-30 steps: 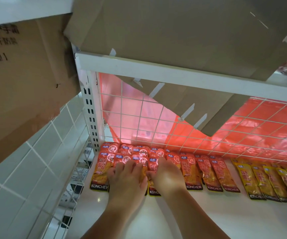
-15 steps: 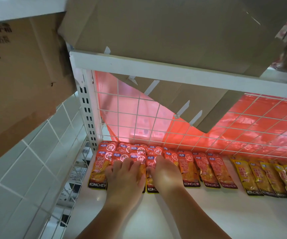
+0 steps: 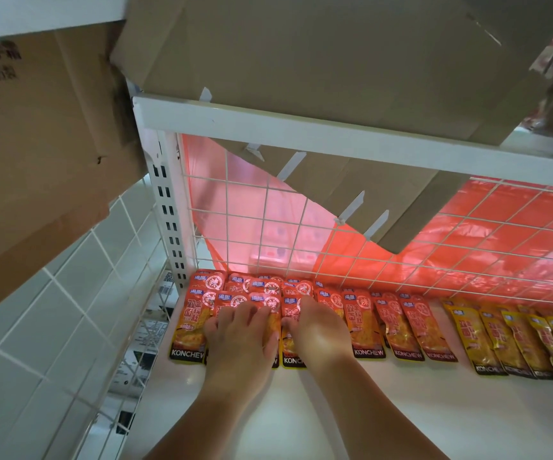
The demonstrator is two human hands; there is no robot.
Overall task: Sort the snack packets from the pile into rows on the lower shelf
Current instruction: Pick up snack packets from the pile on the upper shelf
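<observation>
little has changed over the last second; my left hand (image 3: 240,333) and right hand (image 3: 318,330) stay side by side on the red packets (image 3: 365,323) at the left end of the lower shelf (image 3: 401,403), and only my view has drifted a touch; i judge this as squaring up the overlapped rows, not fetching more; the left hand's fingers are spread and fairly straight, lying flat on the packets and gripping nothing; the right hand's fingers lie close together, also flat, pressing down on the next packet, thumbs nearly meeting; the red packets sit in two overlapping rows against the far wire grid (image 3: 335,244); the yellow packets (image 3: 501,340) run on to the right, untouched; the pile itself is out of view.
</observation>
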